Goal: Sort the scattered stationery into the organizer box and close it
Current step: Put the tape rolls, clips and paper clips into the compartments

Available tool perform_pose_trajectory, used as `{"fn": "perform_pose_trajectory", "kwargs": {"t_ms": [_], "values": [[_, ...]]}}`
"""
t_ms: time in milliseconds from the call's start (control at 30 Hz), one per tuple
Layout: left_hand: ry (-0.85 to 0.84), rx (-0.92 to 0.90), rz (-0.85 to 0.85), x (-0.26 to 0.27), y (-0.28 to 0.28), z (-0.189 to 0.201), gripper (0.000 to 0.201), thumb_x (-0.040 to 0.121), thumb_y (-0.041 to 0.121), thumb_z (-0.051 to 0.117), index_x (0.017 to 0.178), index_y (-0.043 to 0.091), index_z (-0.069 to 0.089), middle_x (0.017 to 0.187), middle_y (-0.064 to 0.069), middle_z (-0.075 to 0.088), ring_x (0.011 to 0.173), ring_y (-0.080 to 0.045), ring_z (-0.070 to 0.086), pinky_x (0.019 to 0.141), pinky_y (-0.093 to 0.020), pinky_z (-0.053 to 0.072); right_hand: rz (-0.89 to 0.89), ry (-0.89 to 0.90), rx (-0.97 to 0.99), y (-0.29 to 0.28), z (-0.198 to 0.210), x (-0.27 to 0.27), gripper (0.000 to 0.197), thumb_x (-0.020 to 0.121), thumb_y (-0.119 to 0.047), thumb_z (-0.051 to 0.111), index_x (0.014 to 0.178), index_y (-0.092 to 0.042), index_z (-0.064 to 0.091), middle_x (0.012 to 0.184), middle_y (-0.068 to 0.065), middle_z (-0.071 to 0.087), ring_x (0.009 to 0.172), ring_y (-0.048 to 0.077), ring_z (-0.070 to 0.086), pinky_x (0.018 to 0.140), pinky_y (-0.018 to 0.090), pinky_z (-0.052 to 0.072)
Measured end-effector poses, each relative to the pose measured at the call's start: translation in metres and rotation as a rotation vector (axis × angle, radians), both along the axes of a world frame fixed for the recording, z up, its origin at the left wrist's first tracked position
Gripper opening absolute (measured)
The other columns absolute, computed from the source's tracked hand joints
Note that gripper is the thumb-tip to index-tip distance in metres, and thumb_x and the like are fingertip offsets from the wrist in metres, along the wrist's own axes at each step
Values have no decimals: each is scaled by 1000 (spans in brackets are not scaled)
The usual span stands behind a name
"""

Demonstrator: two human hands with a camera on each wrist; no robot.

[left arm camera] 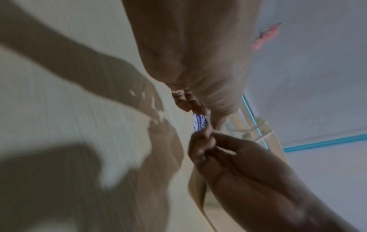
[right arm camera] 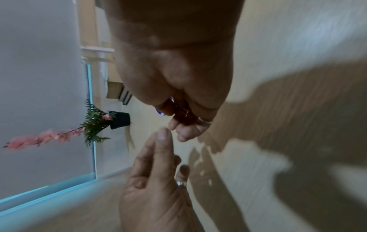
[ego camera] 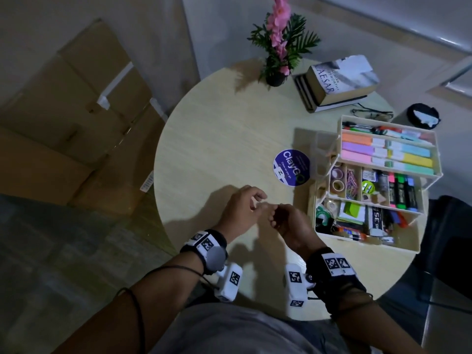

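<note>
Here the left hand (ego camera: 240, 213) and right hand (ego camera: 291, 223) meet fingertip to fingertip above the round table (ego camera: 217, 123), fingers loosely curled; whether either pinches anything small, I cannot tell. The organizer box (ego camera: 419, 200) stands open to the right of the right hand, just beside it, its trays full of highlighters (ego camera: 383, 154), markers and paper clips (ego camera: 352, 183).

Round pale wood worktop (ego camera: 217, 129) sitting in dim light, cardboard boxes (ego camera: 76, 111) lying on the floor far left, dark chair (ego camera: 449, 238) standing right, pale wall (ego camera: 383, 21) running behind.
</note>
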State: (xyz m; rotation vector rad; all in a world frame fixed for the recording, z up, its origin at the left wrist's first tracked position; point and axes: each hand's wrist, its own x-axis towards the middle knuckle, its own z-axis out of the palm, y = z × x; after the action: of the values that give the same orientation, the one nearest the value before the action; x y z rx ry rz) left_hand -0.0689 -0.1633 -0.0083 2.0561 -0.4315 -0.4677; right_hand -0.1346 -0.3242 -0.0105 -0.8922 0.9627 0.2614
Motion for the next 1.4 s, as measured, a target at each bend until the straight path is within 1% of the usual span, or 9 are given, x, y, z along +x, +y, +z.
{"fn": "perform_pose_trajectory", "kwargs": {"t_ms": [167,300,433,533,800,900,1000,1133,1400], "values": [[-96,375,-231,18,14,-24,55,84,16,84,135,19,63,122,-3,57,114,-25,55,99,-41,51,92,24,-270,-16,10,-27,19,103,4,50,98,1,69,81,14,66,73,26,66,74,31,55],[-246,468,-329,16,0,-18,43,92,29,77,133,19,67,120,0,60,113,-22,55,95,-32,46,194,-3,-320,-23,14,-45,14,100,13,54,104,6,64,89,20,68,74,26,69,67,22,61],[-214,500,-267,17,-16,-15,16,98,19,68,111,15,78,112,-5,69,104,-25,66,78,-20,38,306,-50,-368,-33,18,-59,13,100,16,54,107,11,64,94,26,70,71,23,75,69,24,62],[-186,597,-255,18,-22,-10,13,98,15,65,97,14,78,107,-5,72,100,-26,69,74,-24,38,387,-90,-424,-48,30,-64,16,100,16,51,106,6,62,95,26,72,75,26,77,73,29,64],[-248,829,-276,1,-40,-7,20,102,15,47,118,11,58,122,-11,60,105,-29,60,76,-36,40,310,-140,-567,-112,72,-53,12,101,10,57,104,3,67,93,19,78,82,22,78,74,30,65],[-234,889,-322,-6,-47,-3,26,101,13,51,126,8,54,132,-12,53,121,-29,58,95,-38,48,269,-143,-619,-136,79,-48,10,100,7,61,103,0,68,91,13,79,84,24,78,83,36,64],[-174,764,-254,-6,-60,4,15,100,11,55,113,8,62,119,-13,65,114,-32,65,91,-39,51,311,-144,-791,-162,82,-42,13,101,8,59,101,-1,69,93,15,78,80,15,78,78,34,65],[-30,285,7,-11,-107,28,14,96,8,65,85,17,63,83,0,69,80,-23,68,70,-36,56,412,-140,-1003,-181,84,-27,19,98,8,57,103,-6,70,86,-3,75,70,4,72,63,19,58],[59,-12,175,-27,-224,77,6,90,19,80,90,19,74,78,13,69,72,4,65,61,-12,49,462,-122,-1130,-194,82,-16,17,90,-10,77,106,-6,79,89,9,80,72,16,73,65,27,60]]}}
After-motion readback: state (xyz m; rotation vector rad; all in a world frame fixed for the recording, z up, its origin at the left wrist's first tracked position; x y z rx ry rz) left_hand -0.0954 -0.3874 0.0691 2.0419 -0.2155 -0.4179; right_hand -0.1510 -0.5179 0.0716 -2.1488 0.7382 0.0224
